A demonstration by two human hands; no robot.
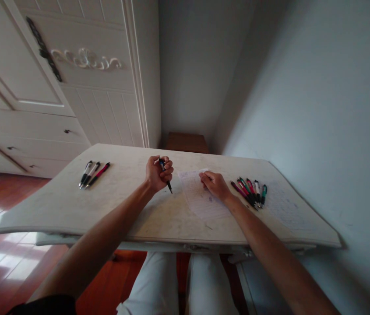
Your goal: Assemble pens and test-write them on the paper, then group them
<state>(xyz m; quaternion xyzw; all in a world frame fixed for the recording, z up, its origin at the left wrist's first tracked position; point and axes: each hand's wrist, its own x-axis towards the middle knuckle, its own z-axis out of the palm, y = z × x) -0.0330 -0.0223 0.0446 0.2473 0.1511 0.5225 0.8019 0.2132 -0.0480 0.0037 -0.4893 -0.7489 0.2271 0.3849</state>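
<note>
My left hand [159,171] is closed around a dark pen [169,187], raised a little over the desk, the pen's tip pointing down and toward me. Over a sheet of paper with handwriting [201,201], my right hand [216,184] is closed with thumb and fingers pinched; whatever it may hold is hidden. To the right of that hand lies a bunch of several pens [250,192] in red, green and white with black grips. At the left of the desk, three more pens [93,175] lie side by side, two white and black, one red.
All this is on a worn white desk [112,214]. A second written sheet [286,208] lies at the right, partly beside the pen bunch. A white cabinet [106,109] stands behind at the left, a wall [319,109] runs along the right, and a brown box-like piece [186,142] is behind.
</note>
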